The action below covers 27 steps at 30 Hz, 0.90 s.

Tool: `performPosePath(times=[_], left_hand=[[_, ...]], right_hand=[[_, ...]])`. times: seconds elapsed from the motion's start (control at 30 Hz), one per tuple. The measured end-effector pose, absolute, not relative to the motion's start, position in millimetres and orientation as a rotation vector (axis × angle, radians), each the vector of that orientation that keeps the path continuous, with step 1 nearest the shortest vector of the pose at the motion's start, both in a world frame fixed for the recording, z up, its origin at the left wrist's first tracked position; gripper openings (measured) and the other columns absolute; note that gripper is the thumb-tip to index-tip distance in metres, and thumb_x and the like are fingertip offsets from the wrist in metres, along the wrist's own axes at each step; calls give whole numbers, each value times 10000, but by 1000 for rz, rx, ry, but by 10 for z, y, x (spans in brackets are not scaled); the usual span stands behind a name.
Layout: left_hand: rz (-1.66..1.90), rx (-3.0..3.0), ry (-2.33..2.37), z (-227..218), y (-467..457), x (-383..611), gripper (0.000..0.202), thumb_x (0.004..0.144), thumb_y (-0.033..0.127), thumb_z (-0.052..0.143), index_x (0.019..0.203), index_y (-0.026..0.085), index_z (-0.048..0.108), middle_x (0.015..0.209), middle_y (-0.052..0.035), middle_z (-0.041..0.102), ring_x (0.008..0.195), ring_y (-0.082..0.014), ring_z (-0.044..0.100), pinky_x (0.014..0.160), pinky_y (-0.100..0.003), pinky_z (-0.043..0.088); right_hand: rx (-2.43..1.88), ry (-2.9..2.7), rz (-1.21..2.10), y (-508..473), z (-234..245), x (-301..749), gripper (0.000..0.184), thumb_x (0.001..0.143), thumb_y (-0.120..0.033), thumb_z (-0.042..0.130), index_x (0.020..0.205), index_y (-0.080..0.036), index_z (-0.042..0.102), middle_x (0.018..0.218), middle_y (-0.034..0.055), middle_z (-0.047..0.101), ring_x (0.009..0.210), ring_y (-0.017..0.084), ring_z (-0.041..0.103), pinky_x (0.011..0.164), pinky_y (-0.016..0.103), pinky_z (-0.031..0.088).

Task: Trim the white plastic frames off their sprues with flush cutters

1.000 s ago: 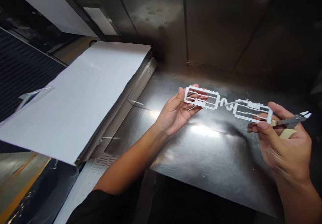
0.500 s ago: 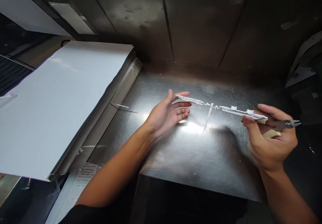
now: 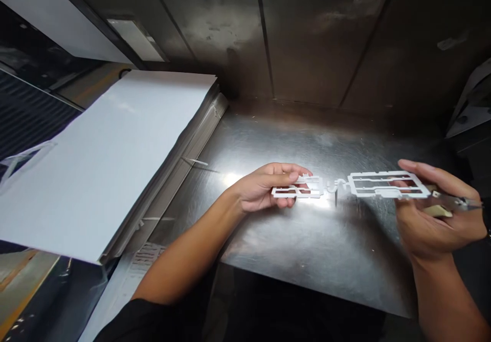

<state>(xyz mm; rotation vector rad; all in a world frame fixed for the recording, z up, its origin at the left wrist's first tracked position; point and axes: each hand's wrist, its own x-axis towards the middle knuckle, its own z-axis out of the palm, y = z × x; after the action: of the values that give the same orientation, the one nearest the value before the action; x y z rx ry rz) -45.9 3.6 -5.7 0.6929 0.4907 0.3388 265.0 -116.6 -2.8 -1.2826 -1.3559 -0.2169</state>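
Two white plastic lattice frames, a smaller left frame point(image 3: 320, 186) and a larger right frame point(image 3: 383, 193), are joined by a thin curved sprue point(image 3: 339, 182). They are held above the metal table point(image 3: 291, 239), flat faces turned toward me. My left hand point(image 3: 263, 186) is closed on the smaller frame, thumb on top and fingers behind. At the larger frame's outer end, my right hand point(image 3: 433, 229) pinches it between thumb and fingers. The same hand also carries side cutters point(image 3: 460, 202) with pale yellow handles, jaws pointing right, away from the frames.
On the left stands a stack topped by a large white sheet point(image 3: 130, 152), with thin white strips point(image 3: 197, 162) sticking out of its side. A metal panel wall point(image 3: 307, 50) closes off the back. Printed paper point(image 3: 146, 257) lies below the stack. Small specks dot the table.
The frames have turned from edge-on to face-on. My left hand has gone from loosely open at their end to gripping the smaller one. My right hand keeps hold of the frames and cutters.
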Motion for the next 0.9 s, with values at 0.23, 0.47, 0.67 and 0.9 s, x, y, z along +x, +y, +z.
performPosePath(times=[0.23,0.47,0.67,0.9], left_hand=[[977,1034,705,-14,-151,-306,420,991,433,969,1205,178,713,1036,-50,827,675,-144,778,453,-180,594],[1059,1278,667,-31,-384,-243,293,1094,396,871,1286,190,793,1096,-69,864,734,-128,796,470,-143,569],[1045,1491,707,-12,-499,-231,256,1117,371,828,1307,200,832,1167,-92,874,862,-180,861,487,-150,568],[1036,1528,699,-18,-519,-230,208,1131,309,811,1317,223,844,1173,-52,887,725,-113,807,521,-149,587]], right_hand=[[-1292,-1180,700,-1329,51,2621,564,1162,-780,739,1125,-224,822,944,129,776,797,292,747,736,418,597],[-1460,-1603,910,-1476,-106,2297,499,1278,-682,565,1184,-269,829,870,6,743,801,178,766,689,276,553],[-1469,-1674,814,-1462,-104,2238,405,1303,-603,570,1200,-298,815,1031,-29,783,922,148,764,794,256,552],[-1440,-1706,783,-1460,-100,2194,397,1315,-552,564,1141,-272,784,1111,-30,795,985,154,767,843,257,562]])
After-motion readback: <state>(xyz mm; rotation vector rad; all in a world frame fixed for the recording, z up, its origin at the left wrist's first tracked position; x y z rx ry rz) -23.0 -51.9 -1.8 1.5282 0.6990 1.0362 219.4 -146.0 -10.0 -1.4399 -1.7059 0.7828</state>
